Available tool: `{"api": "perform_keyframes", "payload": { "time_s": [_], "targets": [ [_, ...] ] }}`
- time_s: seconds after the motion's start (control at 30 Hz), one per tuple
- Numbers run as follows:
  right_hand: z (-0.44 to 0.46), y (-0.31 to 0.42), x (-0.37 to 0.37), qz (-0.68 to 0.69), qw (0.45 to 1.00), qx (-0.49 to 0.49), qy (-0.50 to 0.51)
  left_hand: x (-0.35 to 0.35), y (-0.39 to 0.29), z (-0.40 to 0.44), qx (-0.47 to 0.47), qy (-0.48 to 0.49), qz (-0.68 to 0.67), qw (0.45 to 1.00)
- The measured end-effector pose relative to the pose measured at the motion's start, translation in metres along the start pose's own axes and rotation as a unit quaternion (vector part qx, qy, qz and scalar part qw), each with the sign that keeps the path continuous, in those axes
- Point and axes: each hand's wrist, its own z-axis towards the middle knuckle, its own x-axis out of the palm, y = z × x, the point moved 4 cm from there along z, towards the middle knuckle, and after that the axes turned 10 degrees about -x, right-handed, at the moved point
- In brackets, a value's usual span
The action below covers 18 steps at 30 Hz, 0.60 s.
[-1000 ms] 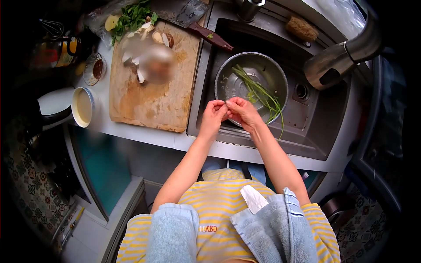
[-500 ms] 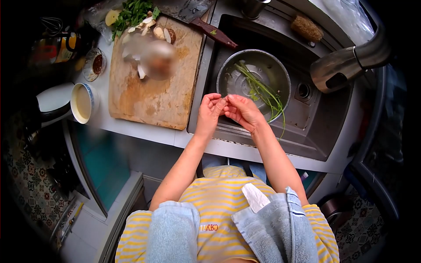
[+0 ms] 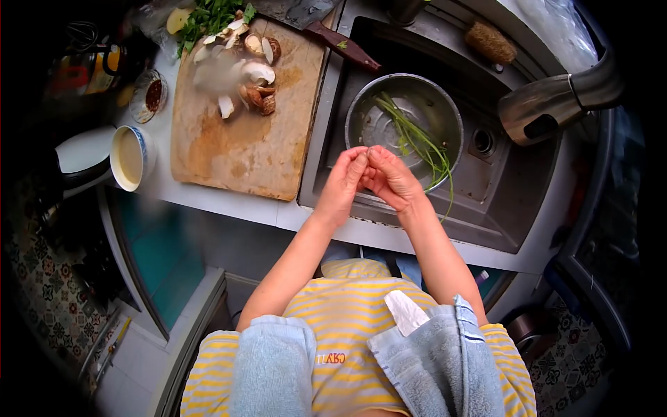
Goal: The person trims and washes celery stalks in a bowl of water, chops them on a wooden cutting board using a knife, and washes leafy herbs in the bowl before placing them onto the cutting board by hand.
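My left hand (image 3: pixel 340 184) and my right hand (image 3: pixel 396 181) meet at the fingertips over the near rim of a metal bowl (image 3: pixel 361 128). Both are closed in a pinch, thumbs against fingers. Whatever lies between the fingertips is too small or hidden to make out. In the bowl, long green stems (image 3: pixel 417 144) lean across the right side, with their ends hanging over the rim beside my right hand. The bowl stands in a dark sink (image 3: pixel 504 205).
Left of the sink lies a wooden cutting board (image 3: pixel 278 149) with cut mushrooms (image 3: pixel 258 72) and leafy greens (image 3: pixel 208 21). A cleaver's handle (image 3: pixel 344 48) juts over the sink's edge. A faucet (image 3: pixel 538 111) reaches in from the right. A white bowl (image 3: pixel 130 158) stands at the left.
My hands have shifted slightly, with the fingertips now a little higher and to the right, pressed closer together. The view has tilted slightly. The stems stay in the bowl.
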Motion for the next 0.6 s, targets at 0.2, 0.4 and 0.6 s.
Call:
{"api": "perform_keyframes", "payload": {
  "time_s": [0.2, 0.4, 0.6],
  "targets": [
    [-0.004, 0.025, 0.001, -0.174, 0.982, 0.070, 0.015, -0.019, -0.030, -0.002, 0.085, -0.081, 0.198, 0.973],
    [-0.004, 0.042, 0.013, -0.307, 0.948, 0.080, 0.024, -0.014, -0.052, -0.010, 0.124, -0.104, 0.377, 0.912],
    [-0.004, 0.043, 0.022, -0.474, 0.878, -0.001, 0.064, -0.010, -0.060, -0.013, 0.166, -0.142, 0.490, 0.844]
  ]
}}
